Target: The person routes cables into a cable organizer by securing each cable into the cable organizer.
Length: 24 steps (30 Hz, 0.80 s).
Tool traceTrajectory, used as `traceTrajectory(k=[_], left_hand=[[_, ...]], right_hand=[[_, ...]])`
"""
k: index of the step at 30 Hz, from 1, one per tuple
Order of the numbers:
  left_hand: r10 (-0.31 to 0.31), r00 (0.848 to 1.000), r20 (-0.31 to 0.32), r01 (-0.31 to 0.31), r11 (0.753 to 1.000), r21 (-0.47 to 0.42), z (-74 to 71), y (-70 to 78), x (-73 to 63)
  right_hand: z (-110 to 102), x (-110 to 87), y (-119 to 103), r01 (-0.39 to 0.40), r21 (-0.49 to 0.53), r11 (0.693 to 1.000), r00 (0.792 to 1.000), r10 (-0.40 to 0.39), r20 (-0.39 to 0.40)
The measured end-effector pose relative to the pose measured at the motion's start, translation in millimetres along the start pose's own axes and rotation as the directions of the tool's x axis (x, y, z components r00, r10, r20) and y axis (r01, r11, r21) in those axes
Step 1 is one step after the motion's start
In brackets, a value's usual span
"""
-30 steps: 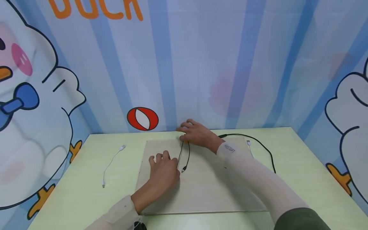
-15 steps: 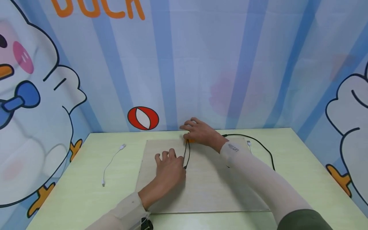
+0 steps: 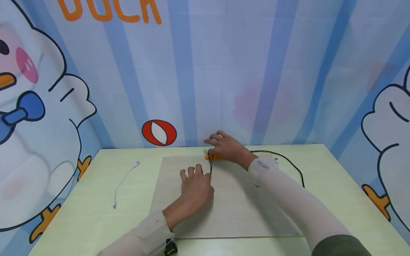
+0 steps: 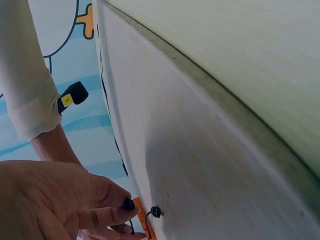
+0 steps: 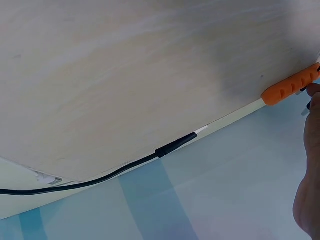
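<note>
In the head view my left hand [image 3: 196,190] holds one end of a thin black USB cable [image 3: 211,167]. The left wrist view shows its thumb and finger pinching a black plug [image 4: 129,204]. A second black plug [image 4: 156,212] hangs beside it, apart from those fingers. Farther back, my right hand [image 3: 227,146] pinches the same cable where it meets an orange cable holder [image 3: 217,156]. Seen from the right wrist, the thumb lies against that ridged orange holder [image 5: 292,86] at the board's far edge. The right fingertips are partly hidden.
A pale wooden board [image 3: 237,213] lies on the light table [image 3: 83,217]. To the left rests a white cable [image 3: 123,182]. Behind my right arm are a thicker black cable [image 3: 293,161] and another white plug [image 3: 277,160]. A printed curtain [image 3: 221,71] stands behind.
Both hands have shifted to the right, the left one also slightly farther back. The cable's hanging strands are drawn closer together, and more of the orange holder shows.
</note>
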<state>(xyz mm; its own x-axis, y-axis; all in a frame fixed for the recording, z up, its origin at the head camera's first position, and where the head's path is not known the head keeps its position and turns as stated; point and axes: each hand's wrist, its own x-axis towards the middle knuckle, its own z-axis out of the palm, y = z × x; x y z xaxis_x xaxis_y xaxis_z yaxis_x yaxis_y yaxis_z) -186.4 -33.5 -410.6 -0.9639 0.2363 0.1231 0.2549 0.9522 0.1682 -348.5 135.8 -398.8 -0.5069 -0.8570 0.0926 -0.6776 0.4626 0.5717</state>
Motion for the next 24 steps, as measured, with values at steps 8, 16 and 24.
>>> traceTrajectory(k=[8,16,24], left_hand=[[-0.007,0.999,0.035,0.007,1.0,0.001,4.0,7.4,6.6],[0.024,1.0,0.014,-0.024,1.0,0.007,10.4,8.3,10.9],[0.021,0.999,0.039,-0.023,0.998,0.051,14.0,10.6,16.7]], right_hand=[[1.7,4.5,-2.7,-0.031,-0.006,1.0,0.999,0.031,0.013],[4.9,10.6,-5.4,-0.032,-0.082,0.996,0.999,0.035,0.036],[2.7,16.7,-5.2,-0.037,-0.079,0.996,0.995,0.044,0.084]])
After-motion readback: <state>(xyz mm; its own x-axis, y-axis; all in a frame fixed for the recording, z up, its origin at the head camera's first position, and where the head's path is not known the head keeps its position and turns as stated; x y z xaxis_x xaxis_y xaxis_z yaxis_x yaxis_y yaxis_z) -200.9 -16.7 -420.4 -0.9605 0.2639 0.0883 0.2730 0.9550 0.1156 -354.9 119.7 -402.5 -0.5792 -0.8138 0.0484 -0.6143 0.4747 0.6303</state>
